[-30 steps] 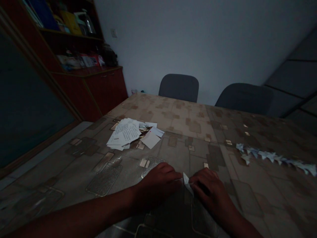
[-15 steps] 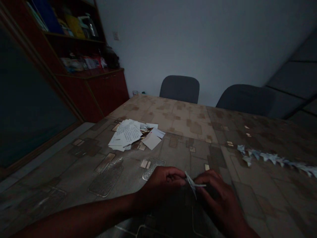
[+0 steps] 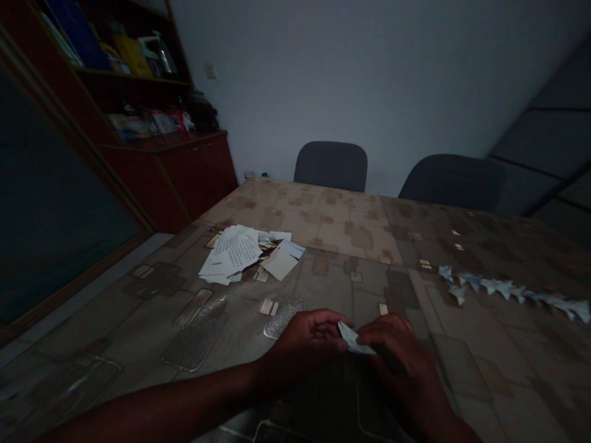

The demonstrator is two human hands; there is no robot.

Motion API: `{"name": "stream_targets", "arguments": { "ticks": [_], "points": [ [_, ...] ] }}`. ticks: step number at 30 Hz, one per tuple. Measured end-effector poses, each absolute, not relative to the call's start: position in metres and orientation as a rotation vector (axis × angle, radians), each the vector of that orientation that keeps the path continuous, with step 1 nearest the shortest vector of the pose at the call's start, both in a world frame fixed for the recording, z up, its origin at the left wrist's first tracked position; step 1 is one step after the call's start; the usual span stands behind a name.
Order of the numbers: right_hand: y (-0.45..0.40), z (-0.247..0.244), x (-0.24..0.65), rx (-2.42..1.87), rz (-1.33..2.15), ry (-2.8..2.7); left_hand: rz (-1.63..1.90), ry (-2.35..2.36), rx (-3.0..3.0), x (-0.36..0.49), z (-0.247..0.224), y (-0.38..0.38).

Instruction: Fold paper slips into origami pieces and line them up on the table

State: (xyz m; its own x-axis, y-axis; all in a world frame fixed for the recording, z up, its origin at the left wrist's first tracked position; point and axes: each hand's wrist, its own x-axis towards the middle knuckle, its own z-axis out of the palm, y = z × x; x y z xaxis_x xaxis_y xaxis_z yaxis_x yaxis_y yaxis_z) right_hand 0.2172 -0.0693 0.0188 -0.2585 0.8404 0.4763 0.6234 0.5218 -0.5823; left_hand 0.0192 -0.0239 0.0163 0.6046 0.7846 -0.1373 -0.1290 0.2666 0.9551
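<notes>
White folded paper piece (image 3: 351, 339), qty 1, held above near side of bench (image 3: 351, 215). Left hand (image 3: 310, 337) and right hand (image 3: 402, 357): fingers pinching it from either side. Beyond: one paper pile (image 3: 235, 252), one row of folded paper shapes (image 3: 505, 288), two grey chairs (image 3: 331, 165).

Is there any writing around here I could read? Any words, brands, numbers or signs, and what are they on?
Nothing legible.
Printed sheets: lines of text, too small to read.
Shelf packages: too dark and blurred to make out any label.
Folded paper at the right hand: no readable writing.
</notes>
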Motion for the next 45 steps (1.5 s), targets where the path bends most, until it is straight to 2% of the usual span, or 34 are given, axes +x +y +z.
{"name": "stream_targets", "arguments": {
  "ticks": [7, 11, 18, 26, 37, 45],
  "points": [
    [-0.072, 0.023, 0.213, -1.247, 0.554, -1.896, 0.753, 0.71, 1.06, 0.021, 0.014, -0.026],
    [-0.072, 0.019, 0.209, -1.414, 0.549, -1.791, 0.762, 0.768, 1.092, 0.023, 0.018, -0.03],
    [-0.073, 0.017, 0.206, -1.404, 0.561, -1.781, 0.761, 0.974, 1.362, 0.025, 0.025, -0.031],
    [-0.073, 0.024, 0.202, -1.443, 0.771, -1.694, 0.781, 0.909, 1.206, 0.027, 0.023, -0.03],
    [-0.07, 0.021, 0.206, -1.391, 0.652, -1.766, 0.801, 1.037, 1.535, 0.028, 0.028, -0.033],
    [-0.071, 0.021, 0.204, -1.363, 0.61, -1.804, 0.723, 1.025, 1.429, 0.029, 0.025, -0.033]
  ]
}}
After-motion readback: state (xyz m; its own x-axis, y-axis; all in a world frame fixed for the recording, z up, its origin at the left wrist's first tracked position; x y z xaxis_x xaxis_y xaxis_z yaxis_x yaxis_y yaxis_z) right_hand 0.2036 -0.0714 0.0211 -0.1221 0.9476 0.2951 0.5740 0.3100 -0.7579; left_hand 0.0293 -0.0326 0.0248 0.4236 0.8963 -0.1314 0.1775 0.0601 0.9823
